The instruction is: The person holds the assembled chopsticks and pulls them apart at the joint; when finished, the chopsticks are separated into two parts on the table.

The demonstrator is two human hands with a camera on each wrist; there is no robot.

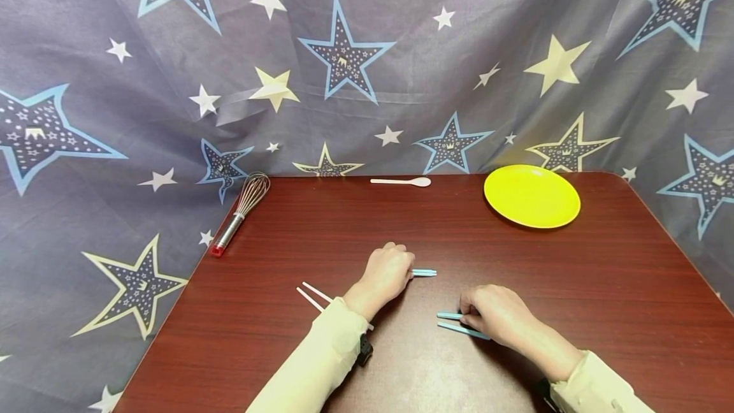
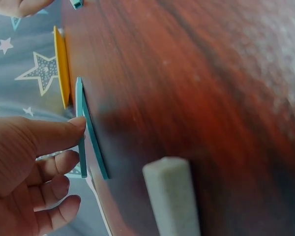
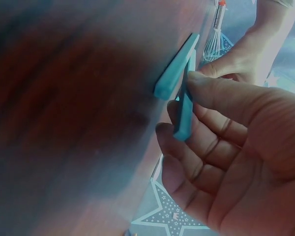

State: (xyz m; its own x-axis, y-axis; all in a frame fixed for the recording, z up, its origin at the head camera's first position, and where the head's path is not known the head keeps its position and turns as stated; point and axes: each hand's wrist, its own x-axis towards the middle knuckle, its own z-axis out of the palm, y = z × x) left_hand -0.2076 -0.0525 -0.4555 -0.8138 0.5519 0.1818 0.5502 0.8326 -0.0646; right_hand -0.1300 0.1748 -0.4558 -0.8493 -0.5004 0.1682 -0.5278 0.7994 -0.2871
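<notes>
My left hand [image 1: 385, 274] is near the middle of the table, pinching a slim light-blue stick [image 2: 82, 164] between thumb and fingers. A second blue stick [image 2: 95, 140] lies at a narrow angle beside it. Closer in and to the right, my right hand [image 1: 497, 312] pinches another blue stick [image 3: 185, 115] with squared end. Its neighbour, a similar blue stick [image 3: 169, 81], lies on the table, the two drawing together at the far end. Two white sticks [image 1: 311, 299] lie by the left forearm, which partly covers them.
A yellow plate [image 1: 532, 196] stands at the back right of the brown table [image 1: 344, 222]. The white spoon [image 1: 401, 181] lies along the back edge. At the left edge is a whisk [image 1: 241, 212] with a red handle tip. A star-patterned curtain [image 1: 355, 120] hangs behind.
</notes>
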